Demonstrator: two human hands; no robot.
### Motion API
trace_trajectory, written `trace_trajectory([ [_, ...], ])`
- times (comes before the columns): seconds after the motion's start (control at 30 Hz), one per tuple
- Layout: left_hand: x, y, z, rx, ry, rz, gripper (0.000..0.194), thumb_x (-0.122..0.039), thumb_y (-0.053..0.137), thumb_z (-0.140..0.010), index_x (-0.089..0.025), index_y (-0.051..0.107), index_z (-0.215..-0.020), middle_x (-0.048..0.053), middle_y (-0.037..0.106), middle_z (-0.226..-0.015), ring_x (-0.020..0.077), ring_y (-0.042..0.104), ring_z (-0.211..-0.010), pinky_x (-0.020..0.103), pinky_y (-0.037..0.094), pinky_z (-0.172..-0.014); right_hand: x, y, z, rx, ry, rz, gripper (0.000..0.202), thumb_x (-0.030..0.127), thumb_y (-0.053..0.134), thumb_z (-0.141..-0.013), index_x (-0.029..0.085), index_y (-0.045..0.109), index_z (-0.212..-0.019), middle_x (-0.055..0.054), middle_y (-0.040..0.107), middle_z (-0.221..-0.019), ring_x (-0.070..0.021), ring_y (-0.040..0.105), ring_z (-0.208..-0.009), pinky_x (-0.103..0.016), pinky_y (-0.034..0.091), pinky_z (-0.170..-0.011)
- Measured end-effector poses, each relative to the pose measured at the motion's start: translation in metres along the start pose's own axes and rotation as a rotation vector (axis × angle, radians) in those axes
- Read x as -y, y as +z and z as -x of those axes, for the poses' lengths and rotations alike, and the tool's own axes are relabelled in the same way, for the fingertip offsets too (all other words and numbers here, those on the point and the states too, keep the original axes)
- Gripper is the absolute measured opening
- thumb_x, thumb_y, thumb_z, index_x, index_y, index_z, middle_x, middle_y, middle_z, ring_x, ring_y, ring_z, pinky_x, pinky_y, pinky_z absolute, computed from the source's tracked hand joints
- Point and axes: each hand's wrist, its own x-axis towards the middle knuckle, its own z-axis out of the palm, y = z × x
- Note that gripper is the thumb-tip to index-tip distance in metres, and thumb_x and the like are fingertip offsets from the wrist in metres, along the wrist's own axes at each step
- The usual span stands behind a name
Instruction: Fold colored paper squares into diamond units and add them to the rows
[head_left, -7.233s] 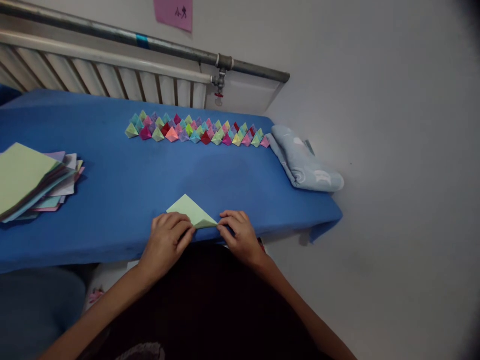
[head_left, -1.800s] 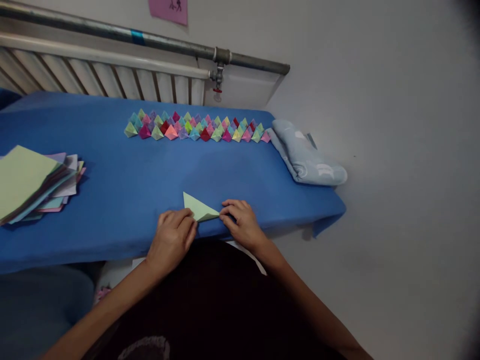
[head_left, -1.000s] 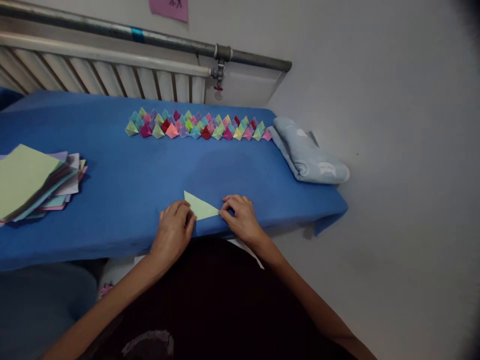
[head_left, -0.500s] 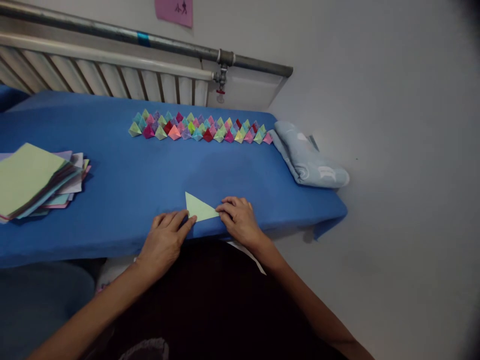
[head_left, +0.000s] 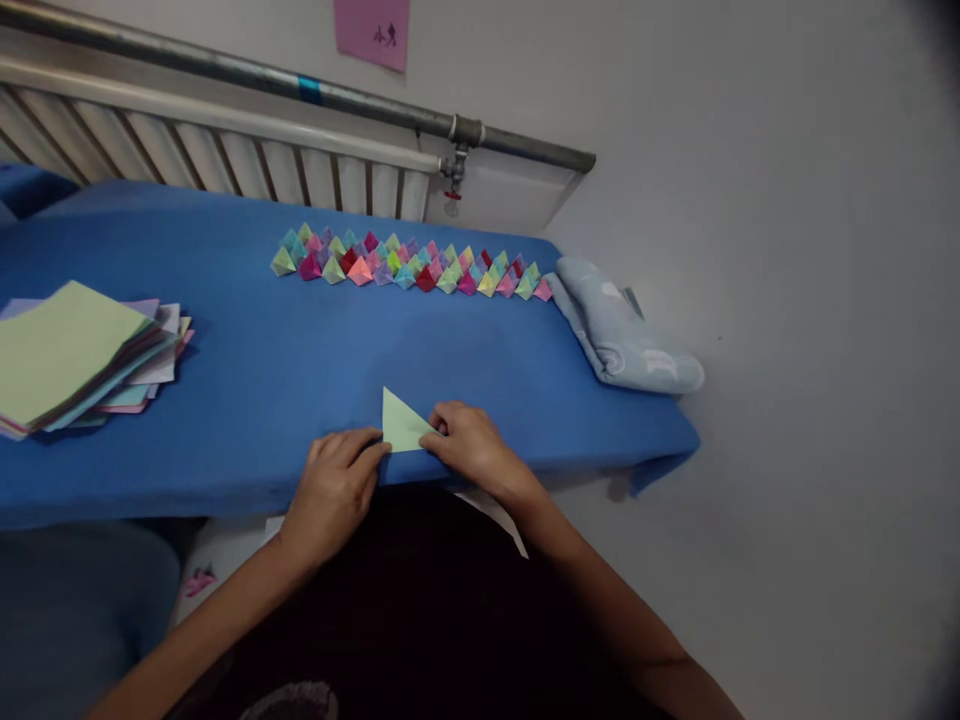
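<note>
Right hand [head_left: 469,447] slid leftward, over green triangle [head_left: 400,424] — left hand [head_left: 335,480] (flat) beside.

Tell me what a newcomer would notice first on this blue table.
Probably the row of small folded paper shapes in many colours, lined up along the far side of the blue table. Next, at the near edge, the left hand and right hand press flat on a pale green paper triangle. A stack of coloured paper sheets lies at the far left.
</note>
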Motion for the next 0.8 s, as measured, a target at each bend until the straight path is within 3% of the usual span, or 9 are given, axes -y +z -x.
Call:
trace_trajectory([
  [0.07,0.001,-0.001,-0.001,-0.017,-0.108,0.113,0.028,-0.018,0.043,-0.094,-0.018,0.067,-0.107,0.011,0.068,-0.113,0.0255,0.062,-0.101,0.043,0.046,-0.088,0.001,0.000,0.001,-0.019,0.001,-0.052,0.008,0.016,0.062,-0.075,0.019,0.057,-0.068,0.002,0.054,-0.075,-0.0123,0.048,-0.070,-0.026,0.032,-0.066],
  [0.17,0.004,-0.005,-0.007,-0.045,-0.392,0.354,0.029,-0.032,0.049,-0.091,-0.019,0.064,-0.112,0.009,0.069,-0.109,0.0228,0.064,-0.096,0.041,0.049,-0.088,0.001,0.003,0.004,-0.048,-0.013,-0.240,0.014,0.018,0.061,-0.076,0.018,0.053,-0.064,0.004,0.051,-0.070,-0.0103,0.045,-0.066,-0.024,0.031,-0.063],
  [0.27,0.004,-0.011,-0.019,-0.006,-0.694,0.653,0.042,-0.048,0.062,-0.080,-0.019,0.065,-0.111,0.007,0.071,-0.098,0.0207,0.066,-0.084,0.035,0.053,-0.077,0.001,0.004,0.008,-0.043,0.029,-0.502,0.017,0.026,0.062,-0.076,0.019,0.051,-0.065,0.006,0.047,-0.062,-0.0091,0.040,-0.058,-0.022,0.030,-0.056],
  [0.33,0.002,-0.015,-0.027,0.043,-0.823,0.841,0.048,-0.054,0.069,-0.071,-0.017,0.068,-0.102,0.005,0.072,-0.085,0.0192,0.065,-0.074,0.030,0.052,-0.064,0.001,0.005,0.010,-0.034,0.041,-0.628,0.018,0.030,0.063,-0.075,0.020,0.051,-0.067,0.007,0.045,-0.060,-0.0086,0.039,-0.056,-0.022,0.030,-0.053],
  [0.47,-0.007,-0.021,-0.037,0.046,-0.941,1.091,0.047,-0.055,0.078,-0.059,-0.015,0.070,-0.083,0.001,0.068,-0.064,0.0110,0.056,-0.052,0.023,0.045,-0.052,0.005,0.003,0.014,-0.094,0.006,-0.679,0.019,0.030,0.064,-0.075,0.019,0.051,-0.066,0.007,0.046,-0.061,-0.0079,0.037,-0.056,-0.021,0.031,-0.053],
  [0.63,-0.009,-0.022,-0.036,-0.018,-1.031,1.289,0.042,-0.047,0.086,-0.054,-0.015,0.069,-0.076,0.001,0.070,-0.067,0.0100,0.059,-0.056,0.020,0.047,-0.053,0.013,-0.003,0.020,-0.159,-0.076,-0.667,0.017,0.031,0.064,-0.078,0.019,0.055,-0.070,0.005,0.051,-0.066,-0.0099,0.044,-0.062,-0.023,0.035,-0.059],
  [0.8,-0.001,-0.020,-0.033,0.000,-1.015,1.496,0.037,-0.042,0.087,-0.056,-0.015,0.068,-0.072,-0.001,0.068,-0.064,0.0088,0.059,-0.054,0.020,0.049,-0.054,0.019,-0.016,0.025,-0.332,-0.226,-0.774,0.015,0.036,0.059,-0.084,0.021,0.061,-0.086,0.001,0.061,-0.081,-0.0136,0.054,-0.077,-0.027,0.043,-0.076],
])
